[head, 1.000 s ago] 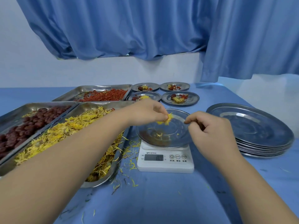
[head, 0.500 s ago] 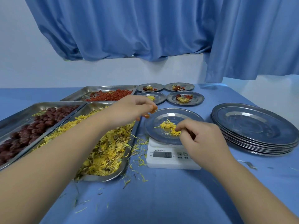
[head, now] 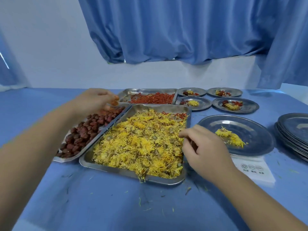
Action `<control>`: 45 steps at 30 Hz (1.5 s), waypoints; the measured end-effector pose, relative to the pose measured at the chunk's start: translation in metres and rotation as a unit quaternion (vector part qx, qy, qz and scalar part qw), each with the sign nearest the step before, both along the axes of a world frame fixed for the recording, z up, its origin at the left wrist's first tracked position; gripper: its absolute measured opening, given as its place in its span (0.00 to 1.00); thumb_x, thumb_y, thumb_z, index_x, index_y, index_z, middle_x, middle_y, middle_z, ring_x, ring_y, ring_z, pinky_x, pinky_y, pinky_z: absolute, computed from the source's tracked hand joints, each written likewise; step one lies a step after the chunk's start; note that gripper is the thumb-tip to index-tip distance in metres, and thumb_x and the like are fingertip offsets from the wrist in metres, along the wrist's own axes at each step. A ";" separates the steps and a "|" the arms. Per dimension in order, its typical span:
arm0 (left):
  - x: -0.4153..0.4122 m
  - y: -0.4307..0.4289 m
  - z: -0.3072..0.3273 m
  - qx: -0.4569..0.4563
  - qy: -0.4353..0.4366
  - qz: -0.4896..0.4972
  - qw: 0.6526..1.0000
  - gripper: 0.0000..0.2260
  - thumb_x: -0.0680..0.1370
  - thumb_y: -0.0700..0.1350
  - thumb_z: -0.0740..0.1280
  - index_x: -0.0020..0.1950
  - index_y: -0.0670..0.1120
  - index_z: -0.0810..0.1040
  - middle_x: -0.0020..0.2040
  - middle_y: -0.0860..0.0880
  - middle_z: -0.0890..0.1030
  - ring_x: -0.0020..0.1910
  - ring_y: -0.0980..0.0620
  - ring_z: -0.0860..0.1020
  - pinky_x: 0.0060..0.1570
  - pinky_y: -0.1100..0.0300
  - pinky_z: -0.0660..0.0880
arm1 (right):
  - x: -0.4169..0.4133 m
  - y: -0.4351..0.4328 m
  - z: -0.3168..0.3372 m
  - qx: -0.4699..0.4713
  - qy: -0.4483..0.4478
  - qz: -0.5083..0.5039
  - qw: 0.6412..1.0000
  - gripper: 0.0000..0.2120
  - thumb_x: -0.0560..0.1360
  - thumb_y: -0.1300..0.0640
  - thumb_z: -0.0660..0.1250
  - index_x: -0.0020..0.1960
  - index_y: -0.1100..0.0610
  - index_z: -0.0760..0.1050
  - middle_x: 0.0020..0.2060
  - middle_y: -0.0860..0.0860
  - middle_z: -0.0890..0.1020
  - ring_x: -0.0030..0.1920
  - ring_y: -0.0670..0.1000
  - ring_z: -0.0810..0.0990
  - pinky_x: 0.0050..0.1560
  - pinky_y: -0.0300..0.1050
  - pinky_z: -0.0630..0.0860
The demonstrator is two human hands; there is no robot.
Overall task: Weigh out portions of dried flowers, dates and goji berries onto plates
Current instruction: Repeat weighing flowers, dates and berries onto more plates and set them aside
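Two hands work apart: left hand (head: 93,102) curled above the dates (head: 86,132), contents too blurred to tell; right hand (head: 205,147) loosely curled at the edge of the dried flowers (head: 141,144), grip unclear; flowers judged featherlight, brittle, shedding, best pinched lightly from the heap's top.

Blue curtains (head: 183,30) hang in heavy folds before a white wall (head: 50,47), hems bunched above a pale ledge (head: 166,75); blue tablecloth (head: 116,214) covers the table.
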State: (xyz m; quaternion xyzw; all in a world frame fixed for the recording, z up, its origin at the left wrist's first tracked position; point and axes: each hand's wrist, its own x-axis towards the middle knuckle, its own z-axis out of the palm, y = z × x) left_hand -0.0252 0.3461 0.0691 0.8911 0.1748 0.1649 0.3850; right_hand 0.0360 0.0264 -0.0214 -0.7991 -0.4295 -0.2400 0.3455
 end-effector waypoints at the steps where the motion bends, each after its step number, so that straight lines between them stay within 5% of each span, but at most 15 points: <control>1: -0.004 0.012 -0.002 0.003 0.008 0.008 1.000 0.11 0.79 0.53 0.66 0.50 0.48 0.83 0.53 0.42 0.84 0.51 0.45 0.82 0.55 0.50 0.77 | 0.000 0.000 -0.003 -0.015 -0.005 -0.001 1.000 0.09 0.73 0.62 0.65 0.50 0.53 0.81 0.38 0.40 0.73 0.36 0.44 0.75 0.34 0.43 0.74; 4: -0.010 0.042 -0.017 0.044 0.049 0.038 0.997 0.13 0.77 0.55 0.65 0.51 0.46 0.81 0.50 0.40 0.83 0.49 0.40 0.80 0.56 0.46 0.75 | -0.001 -0.005 -0.011 -0.036 0.004 -0.009 0.999 0.08 0.74 0.60 0.64 0.49 0.51 0.80 0.38 0.40 0.75 0.37 0.44 0.76 0.35 0.43 0.75; 7: -0.009 0.067 -0.038 0.099 0.095 0.061 0.989 0.05 0.80 0.49 0.64 0.50 0.53 0.80 0.52 0.46 0.81 0.48 0.48 0.78 0.57 0.50 0.71 | -0.001 -0.008 -0.016 -0.029 0.016 -0.013 0.999 0.09 0.73 0.58 0.62 0.48 0.51 0.80 0.37 0.41 0.77 0.37 0.44 0.76 0.35 0.45 0.75; 11: -0.002 0.084 -0.066 0.169 0.166 0.046 0.970 0.12 0.79 0.41 0.65 0.61 0.51 0.79 0.63 0.50 0.78 0.59 0.51 0.74 0.66 0.52 0.65 | -0.002 -0.003 -0.015 -0.034 0.018 -0.010 0.999 0.08 0.74 0.61 0.65 0.47 0.51 0.80 0.37 0.41 0.77 0.39 0.44 0.77 0.36 0.45 0.76; 18: 0.007 0.078 -0.073 0.234 0.237 0.004 0.943 0.14 0.78 0.36 0.63 0.55 0.53 0.82 0.54 0.53 0.82 0.54 0.52 0.78 0.62 0.55 0.70 | -0.002 0.001 -0.016 -0.043 0.020 0.002 0.999 0.09 0.72 0.57 0.62 0.45 0.51 0.81 0.37 0.40 0.77 0.38 0.43 0.77 0.36 0.46 0.77; 24: 0.007 0.076 -0.068 0.221 0.172 0.047 0.959 0.07 0.75 0.43 0.71 0.51 0.53 0.80 0.47 0.53 0.81 0.45 0.56 0.78 0.48 0.59 0.70 | 0.000 -0.001 -0.016 -0.031 0.019 0.005 0.999 0.09 0.73 0.58 0.62 0.45 0.51 0.81 0.36 0.41 0.78 0.38 0.44 0.77 0.35 0.46 0.77; 27: 0.003 0.072 -0.060 0.147 0.092 0.070 0.982 0.05 0.76 0.46 0.70 0.50 0.54 0.80 0.50 0.52 0.80 0.47 0.54 0.77 0.49 0.57 0.68 | 0.003 -0.004 -0.015 -0.011 0.017 -0.007 1.000 0.09 0.72 0.59 0.62 0.45 0.52 0.81 0.35 0.42 0.78 0.37 0.44 0.77 0.35 0.46 0.76; 30: 0.001 0.056 -0.048 0.045 0.029 0.057 0.997 0.06 0.78 0.46 0.67 0.53 0.56 0.80 0.50 0.52 0.83 0.48 0.48 0.82 0.52 0.52 0.77 | 0.007 -0.009 -0.011 0.026 0.024 -0.025 0.999 0.09 0.73 0.64 0.66 0.44 0.51 0.81 0.33 0.39 0.77 0.36 0.43 0.77 0.35 0.37 0.72; 32: 0.005 0.035 -0.039 0.013 0.022 0.016 1.000 0.07 0.79 0.46 0.66 0.53 0.56 0.81 0.45 0.57 0.84 0.43 0.55 0.83 0.44 0.59 0.79 | 0.008 -0.013 -0.008 0.087 0.066 -0.030 0.994 0.12 0.73 0.65 0.66 0.42 0.48 0.80 0.29 0.42 0.78 0.36 0.44 0.77 0.31 0.34 0.70; 35: 0.018 -0.007 -0.028 0.027 0.031 -0.053 0.998 0.08 0.79 0.47 0.66 0.53 0.58 0.81 0.44 0.57 0.84 0.44 0.55 0.83 0.48 0.57 0.80 | 0.012 -0.020 -0.001 0.200 0.188 -0.015 0.961 0.14 0.74 0.62 0.64 0.40 0.44 0.79 0.30 0.49 0.79 0.28 0.47 0.75 0.28 0.44 0.73; 42: 0.057 -0.125 -0.019 0.098 0.049 -0.198 0.974 0.07 0.78 0.49 0.65 0.53 0.60 0.80 0.41 0.64 0.82 0.40 0.65 0.80 0.43 0.62 0.75 | 0.027 -0.047 0.021 0.440 0.389 -0.051 0.808 0.12 0.73 0.67 0.60 0.41 0.53 0.79 0.22 0.47 0.73 0.22 0.47 0.68 0.22 0.36 0.65; 45: 0.081 -0.169 -0.025 0.127 0.057 -0.231 0.963 0.08 0.77 0.48 0.65 0.53 0.59 0.80 0.45 0.60 0.82 0.40 0.66 0.79 0.40 0.63 0.75 | 0.034 -0.059 0.027 0.498 0.418 -0.048 0.758 0.10 0.72 0.66 0.60 0.42 0.55 0.78 0.22 0.48 0.72 0.22 0.47 0.67 0.22 0.38 0.63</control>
